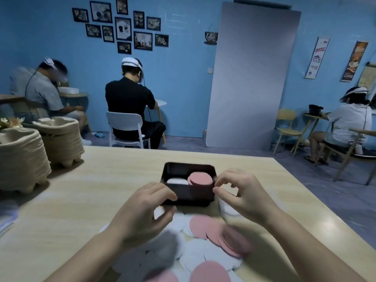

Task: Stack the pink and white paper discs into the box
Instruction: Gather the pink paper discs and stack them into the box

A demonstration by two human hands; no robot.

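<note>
Black box [188, 197] sits mid-surface [101, 180]. Inside: pink stack [200, 178] at right, white stack [177, 181] at left, side by side. Loose pink & white discs [203, 226] lie scattered on near side, blurred. Left hand [146, 206] at box's near-left corner, fingers curled, grip narrow; bit of white under it, can't tell if held. Right hand [242, 192] at near-right corner, thumb & forefinger nearly meeting, grip narrow; can't tell if it holds anything. Pulp-tray stacks [30, 155] far left.
</note>
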